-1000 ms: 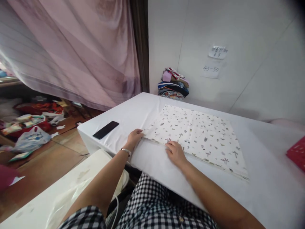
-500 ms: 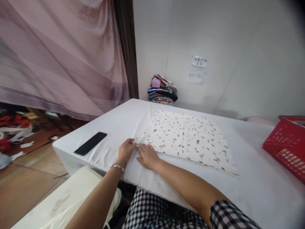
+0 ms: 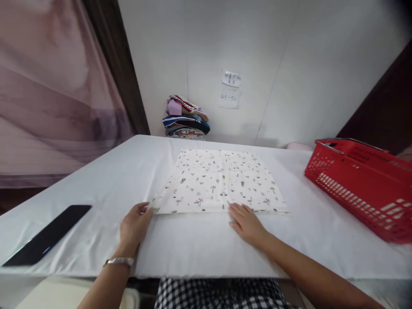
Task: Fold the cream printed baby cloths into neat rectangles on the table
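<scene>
A folded white cloth (image 3: 219, 180) with small printed motifs lies flat on the white-covered table (image 3: 96, 180). My left hand (image 3: 134, 224) rests at the cloth's near left corner, fingertips touching the edge. My right hand (image 3: 247, 222) lies flat on the table with its fingertips on the cloth's near edge, right of the middle. Neither hand grips anything. A metal bracelet sits on my left wrist.
A black phone (image 3: 48, 235) lies at the table's near left. A red plastic basket (image 3: 360, 184) stands at the right. A stack of folded colourful cloths (image 3: 185, 118) sits against the back wall under two paper notes (image 3: 230, 88). A pink curtain (image 3: 48, 94) hangs at left.
The view has swung right, bringing the red basket fully in. My right hand has slid right along the cloth's near edge, away from my left hand, which stays at the left corner.
</scene>
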`<state>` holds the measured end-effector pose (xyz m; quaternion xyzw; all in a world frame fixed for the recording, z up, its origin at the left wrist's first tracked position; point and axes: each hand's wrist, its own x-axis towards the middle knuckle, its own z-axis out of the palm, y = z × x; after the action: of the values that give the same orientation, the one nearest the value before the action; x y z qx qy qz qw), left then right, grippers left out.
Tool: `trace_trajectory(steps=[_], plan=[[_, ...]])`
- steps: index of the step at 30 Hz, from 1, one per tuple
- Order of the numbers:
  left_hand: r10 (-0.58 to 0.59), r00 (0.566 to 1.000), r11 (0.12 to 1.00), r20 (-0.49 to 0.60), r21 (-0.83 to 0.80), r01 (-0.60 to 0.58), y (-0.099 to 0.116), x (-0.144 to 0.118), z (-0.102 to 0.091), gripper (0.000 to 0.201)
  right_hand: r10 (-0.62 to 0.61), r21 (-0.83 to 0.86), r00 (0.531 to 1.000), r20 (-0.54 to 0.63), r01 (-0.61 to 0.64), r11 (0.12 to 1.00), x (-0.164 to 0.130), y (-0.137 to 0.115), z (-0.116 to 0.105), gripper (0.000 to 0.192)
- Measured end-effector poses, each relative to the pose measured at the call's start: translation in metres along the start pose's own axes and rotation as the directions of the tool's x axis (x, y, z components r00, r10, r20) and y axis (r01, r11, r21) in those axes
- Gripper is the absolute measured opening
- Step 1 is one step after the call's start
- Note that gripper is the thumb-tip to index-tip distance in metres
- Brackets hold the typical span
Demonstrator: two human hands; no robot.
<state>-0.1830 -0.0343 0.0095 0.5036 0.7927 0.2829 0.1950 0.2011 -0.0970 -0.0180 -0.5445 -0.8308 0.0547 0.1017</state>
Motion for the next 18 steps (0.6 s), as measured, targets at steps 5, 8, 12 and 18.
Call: trace_trajectory(steps=[5, 8, 12, 18], plan=[[-0.031, 0.999, 0.998, 0.035, 0.047, 0.029, 0.005, 0.002, -0.004, 0.042, 0.299, -0.146, 0.945, -0.135, -0.317, 0.937, -0.069, 0.081, -0.012, 0.049], [-0.042, 0.998, 0.998, 0.057, 0.059, 0.038, 0.006, 0.002, -0.005, 0.045, 0.379, -0.194, 0.910, -0.169, -0.407, 0.893, -0.085, 0.103, -0.022, 0.046], [-0.033, 0.999, 0.998, 0.041, 0.051, 0.031, 0.006, 0.000, -0.004, 0.046, 0.432, -0.201, 0.893, -0.129, -0.450, 0.870, -0.079, 0.093, -0.043, 0.036], [-0.010, 1.000, 0.999, 0.026, 0.040, 0.008, 0.005, -0.001, -0.003, 0.044, 0.488, -0.137, 0.857, -0.163, -0.509, 0.849, -0.065, 0.095, -0.066, 0.035]])
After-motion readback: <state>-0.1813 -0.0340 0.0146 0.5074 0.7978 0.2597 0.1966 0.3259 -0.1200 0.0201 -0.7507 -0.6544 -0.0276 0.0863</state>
